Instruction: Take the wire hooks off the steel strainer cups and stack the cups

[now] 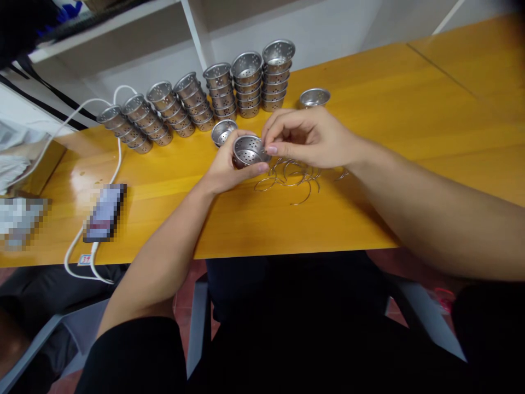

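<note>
A small perforated metal cup (248,151) is gripped by my left hand (229,167), its open mouth tilted toward me. My right hand (309,137) pinches at the cup's right rim with thumb and forefinger; whatever lies between those fingertips is too small to make out. Beneath my right hand, several curved thin wires (301,176) lie in a loose heap on the table. Just behind my left hand stands another perforated cup (223,133). One more perforated cup (315,97) is beyond my right hand, its lower part hidden by that hand.
Several stacks of perforated cups (248,82) line the back of the wooden table (262,224), before a white shelf (192,33). At left lies a phone (105,213) with a white cable (120,158). A chair armrest (199,323) is below the table edge.
</note>
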A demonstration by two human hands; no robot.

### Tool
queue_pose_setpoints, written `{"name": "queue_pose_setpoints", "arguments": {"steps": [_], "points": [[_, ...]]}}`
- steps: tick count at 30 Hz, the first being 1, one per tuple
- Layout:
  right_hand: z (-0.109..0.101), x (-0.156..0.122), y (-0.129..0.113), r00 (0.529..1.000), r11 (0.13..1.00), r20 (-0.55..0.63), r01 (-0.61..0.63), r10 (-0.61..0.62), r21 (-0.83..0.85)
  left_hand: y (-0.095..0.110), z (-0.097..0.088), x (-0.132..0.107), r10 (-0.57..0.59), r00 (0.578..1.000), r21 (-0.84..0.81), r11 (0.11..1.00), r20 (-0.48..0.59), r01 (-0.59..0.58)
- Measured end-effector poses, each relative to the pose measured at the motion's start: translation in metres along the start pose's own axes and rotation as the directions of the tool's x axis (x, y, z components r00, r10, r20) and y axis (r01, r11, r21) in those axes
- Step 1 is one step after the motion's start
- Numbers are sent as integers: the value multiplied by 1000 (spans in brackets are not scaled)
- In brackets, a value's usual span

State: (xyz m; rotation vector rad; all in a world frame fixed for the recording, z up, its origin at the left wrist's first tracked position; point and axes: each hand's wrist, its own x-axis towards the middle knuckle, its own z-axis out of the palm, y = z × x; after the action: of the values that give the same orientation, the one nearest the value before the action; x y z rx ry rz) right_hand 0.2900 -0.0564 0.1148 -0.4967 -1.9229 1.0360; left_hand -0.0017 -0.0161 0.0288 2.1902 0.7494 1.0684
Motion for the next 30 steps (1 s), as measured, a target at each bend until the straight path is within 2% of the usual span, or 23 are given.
{"name": "queue_pose_setpoints", "arguments": {"steps": [5,9,16,24,30], "points": [[-4,0,-5,994,998,91,-59,57,18,3,2,0,68,998,120,990,13,-70],[-6,1,-5,995,999,99,-35,32,33,6,2,1,41,999,90,995,11,-42],[-2,0,6,990,992,124,-82,69,98,-1,4,-2,25,999,85,996,26,-27],[-2,0,12,985,990,148,-103,89,94,12,5,-2,-65,998,124,990,23,62],[1,-1,17,989,989,116,-108,96,99,8,4,-2,-45,999,131,990,22,42]]}}
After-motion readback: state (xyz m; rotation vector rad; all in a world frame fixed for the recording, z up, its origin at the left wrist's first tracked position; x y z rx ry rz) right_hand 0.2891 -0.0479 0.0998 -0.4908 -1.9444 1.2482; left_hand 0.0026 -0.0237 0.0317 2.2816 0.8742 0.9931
